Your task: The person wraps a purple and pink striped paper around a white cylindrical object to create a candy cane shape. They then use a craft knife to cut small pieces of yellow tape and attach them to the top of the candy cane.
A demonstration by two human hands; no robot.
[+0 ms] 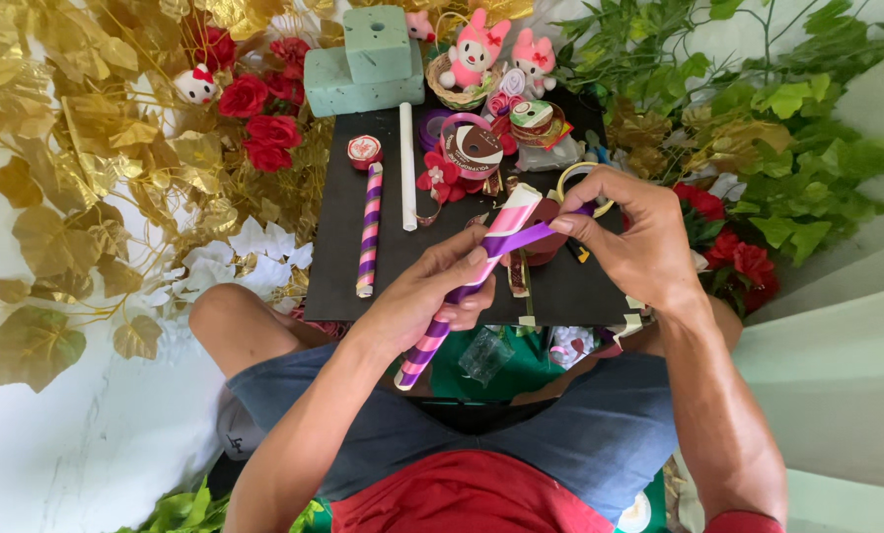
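My left hand [432, 296] grips a stick wrapped in pink and purple spiral stripes [424, 353], held at a slant over my lap. My right hand [634, 232] pinches the loose end of a purple ribbon [523, 237] that runs to the stick's upper end, where pink ribbon shows too. Both hands hover above a black board [348, 212]. A second striped stick [369, 229] and a plain white stick [407, 166] lie on that board.
Ribbon rolls [474, 146] and a small tape roll [364, 150] sit at the board's far end. Green foam blocks [363, 67], a basket with pink plush toys [477, 54], red fabric roses [264, 123], gold leaves [77, 128] and green foliage [758, 89] surround it.
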